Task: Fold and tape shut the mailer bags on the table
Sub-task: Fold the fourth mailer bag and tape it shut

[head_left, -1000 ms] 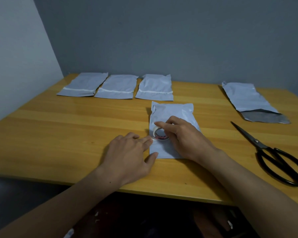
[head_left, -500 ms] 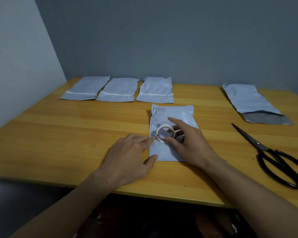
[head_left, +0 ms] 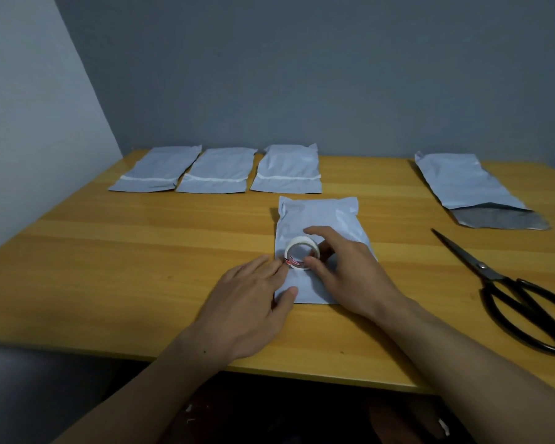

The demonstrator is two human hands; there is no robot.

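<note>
A folded grey mailer bag point(head_left: 318, 219) lies flat in the middle of the wooden table point(head_left: 141, 267). On it stands a white tape roll point(head_left: 302, 253), held on edge by my right hand point(head_left: 350, 274) between thumb and fingers. My left hand point(head_left: 247, 306) lies flat at the bag's left edge, its fingertips pressing down at the roll's left side and its thumb on the bag's near corner. Three folded bags with a white tape strip across each, left point(head_left: 157, 169), middle point(head_left: 218, 171) and right point(head_left: 289, 169), lie in a row at the back. An unfolded bag point(head_left: 468, 184) with its mouth open lies at the back right.
Black scissors point(head_left: 507, 293) lie shut on the table to the right of my right forearm, blades pointing away to the left. A grey wall stands behind the table and a lighter wall to its left. The table's near edge runs under my forearms.
My right hand has tipped the tape roll up onto its edge and shifted slightly right. My left hand has stayed pressed at the bag's left edge.
</note>
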